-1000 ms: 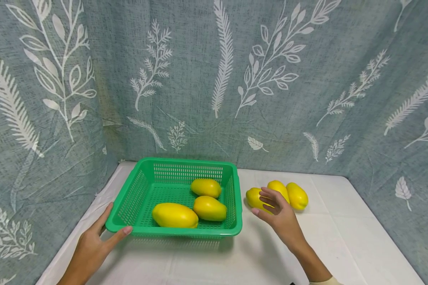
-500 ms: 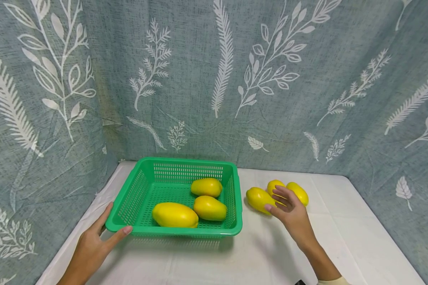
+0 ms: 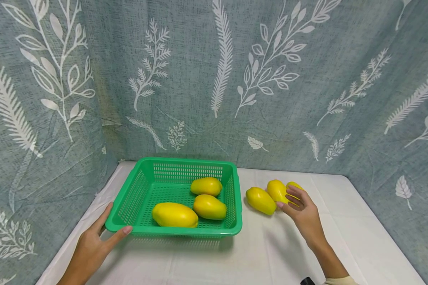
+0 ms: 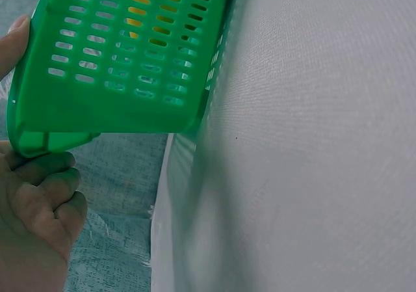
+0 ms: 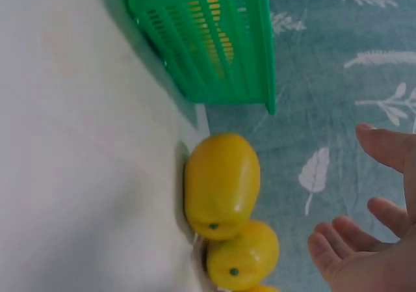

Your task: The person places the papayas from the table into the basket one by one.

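Note:
A green plastic basket with slotted sides stands on the table, holding three oblong yellow fruits, the largest at its front wall. My left hand grips the near left corner, thumb on the front rim; in the left wrist view its fingers curl below the rim. To the right of the basket lie three more yellow fruits: one nearest it, one in the middle and one at the far right, partly hidden behind my right hand. That hand holds nothing, its fingers loosely bent and spread.
A white cloth covers the table. Blue-grey curtains with white leaf prints hang close behind it and along both sides. A small black object shows beside the right wrist at the bottom edge.
My right hand has moved to the right, from over the fruit nearest the basket to in front of the far right one. The left hand and the basket have stayed put.

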A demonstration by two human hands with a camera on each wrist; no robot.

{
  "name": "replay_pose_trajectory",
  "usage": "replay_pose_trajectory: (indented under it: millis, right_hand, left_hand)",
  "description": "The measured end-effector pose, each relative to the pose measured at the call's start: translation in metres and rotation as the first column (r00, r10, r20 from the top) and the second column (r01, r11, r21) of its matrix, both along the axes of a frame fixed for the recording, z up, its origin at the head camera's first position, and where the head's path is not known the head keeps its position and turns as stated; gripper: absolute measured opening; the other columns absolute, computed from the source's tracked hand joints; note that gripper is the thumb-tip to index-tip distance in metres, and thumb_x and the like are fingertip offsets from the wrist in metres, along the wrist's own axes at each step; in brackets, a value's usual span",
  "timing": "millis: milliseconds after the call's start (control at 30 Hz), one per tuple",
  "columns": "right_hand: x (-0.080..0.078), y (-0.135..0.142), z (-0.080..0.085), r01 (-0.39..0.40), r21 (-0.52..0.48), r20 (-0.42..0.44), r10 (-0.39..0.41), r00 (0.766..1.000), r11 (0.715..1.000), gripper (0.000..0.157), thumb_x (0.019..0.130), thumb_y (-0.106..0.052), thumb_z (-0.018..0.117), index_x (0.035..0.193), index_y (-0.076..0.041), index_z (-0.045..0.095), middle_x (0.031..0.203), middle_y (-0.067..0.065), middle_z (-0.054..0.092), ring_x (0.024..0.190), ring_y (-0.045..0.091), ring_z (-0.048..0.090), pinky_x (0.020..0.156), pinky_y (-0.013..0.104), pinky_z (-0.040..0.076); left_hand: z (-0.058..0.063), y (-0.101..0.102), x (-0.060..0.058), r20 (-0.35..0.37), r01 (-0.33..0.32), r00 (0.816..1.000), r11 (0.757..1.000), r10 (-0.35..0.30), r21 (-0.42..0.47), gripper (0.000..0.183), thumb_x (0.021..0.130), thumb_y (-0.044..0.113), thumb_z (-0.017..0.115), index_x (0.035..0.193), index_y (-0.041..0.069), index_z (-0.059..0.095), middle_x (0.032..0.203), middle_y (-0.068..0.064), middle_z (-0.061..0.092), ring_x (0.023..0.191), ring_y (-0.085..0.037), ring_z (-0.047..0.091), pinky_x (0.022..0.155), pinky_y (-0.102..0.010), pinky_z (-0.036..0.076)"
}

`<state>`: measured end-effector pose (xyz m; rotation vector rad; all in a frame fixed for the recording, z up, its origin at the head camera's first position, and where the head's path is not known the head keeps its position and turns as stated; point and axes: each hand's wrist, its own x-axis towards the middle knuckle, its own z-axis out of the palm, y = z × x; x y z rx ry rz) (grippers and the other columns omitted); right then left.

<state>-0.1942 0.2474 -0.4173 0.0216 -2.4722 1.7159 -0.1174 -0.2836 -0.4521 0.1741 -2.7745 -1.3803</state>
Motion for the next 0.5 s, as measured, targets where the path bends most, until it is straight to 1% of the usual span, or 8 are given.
replay_pose_trajectory:
  millis: [100, 233, 500]
  right_hand:
    - [-0.002, 0.004, -0.002, 0.030, 0.007, 0.002, -0.030, 1.000, 1.000, 0.075, 0.097, -0.029, 0.081, 0.159, -0.007, 0.044, 0.156, 0.017, 0.050, 0.144, 0.033, 0.052, 0.101, 0.006, 0.046]
    - [-0.005, 0.009, -0.003, 0.060, 0.005, 0.016, -0.060, 0.998, 0.998, 0.076, 0.098, -0.029, 0.080, 0.160, -0.008, 0.042, 0.157, 0.017, 0.049, 0.145, 0.034, 0.051, 0.097, 0.003, 0.045]
    - [-0.008, 0.016, -0.004, 0.120, -0.029, 0.021, -0.119, 0.993, 0.992, 0.074, 0.099, -0.025, 0.079, 0.160, -0.008, 0.042, 0.158, 0.017, 0.048, 0.146, 0.036, 0.049, 0.092, 0.000, 0.045]
  left_hand:
    - [0.000, -0.001, 0.000, 0.001, -0.001, 1.000, 1.000, 0.001, -0.002, 0.099, 0.103, 0.049, 0.069, 0.171, 0.028, 0.000, 0.173, -0.027, 0.017, 0.150, -0.060, 0.031, 0.108, -0.077, 0.038]
    - [0.000, -0.001, 0.000, 0.010, -0.001, 1.000, 1.000, 0.001, -0.006, 0.100, 0.103, 0.050, 0.069, 0.171, 0.025, 0.000, 0.173, -0.028, 0.015, 0.150, -0.061, 0.029, 0.109, -0.077, 0.037]
    - [0.000, -0.001, 0.000, 0.013, -0.001, 1.000, 1.000, 0.001, -0.003, 0.100, 0.103, 0.051, 0.068, 0.171, 0.027, -0.001, 0.173, -0.028, 0.016, 0.149, -0.062, 0.030, 0.108, -0.078, 0.037]
